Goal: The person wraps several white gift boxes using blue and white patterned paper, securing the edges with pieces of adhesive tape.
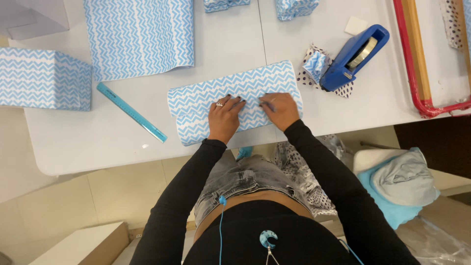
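Left hand [224, 117] flat, fingers spread and pressing down on the chevron-wrapped parcel [234, 101]; right hand [278, 110] beside it, fingertips bent onto the paper seam, gripping nothing. Parcel lying lengthwise near the desk's [88, 142] front edge, about mid-width. Blue tape dispenser [354, 56] just past the parcel's right end. Turquoise ruler [131, 112] slanted to the left. Wrapped box [45, 78] at the left edge. Paper sheet [140, 37] toward the back.
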